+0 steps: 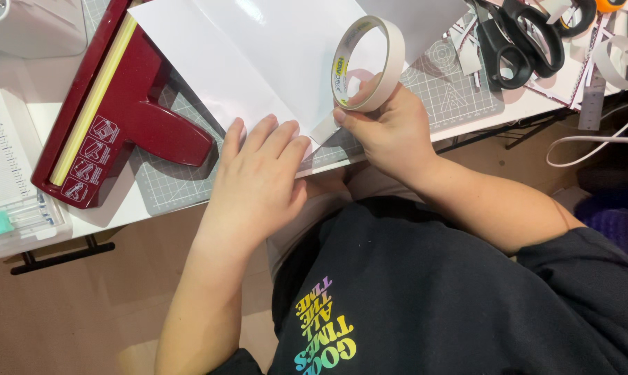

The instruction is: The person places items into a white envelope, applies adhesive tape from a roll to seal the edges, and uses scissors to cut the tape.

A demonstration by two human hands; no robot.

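Note:
A white sheet of paper lies on a grey-green cutting mat. My left hand rests flat on the paper's near corner, fingers spread and pressing down. My right hand grips a cream roll of tape, held upright above the paper's edge. A short strip of tape runs from the roll down to the paper beside my left fingertips.
A dark red lever punch with a yellow strip lies left on the mat. A white paper trimmer sits at the far left. Black scissors and paper scraps lie at the top right. A white cable hangs off the table edge.

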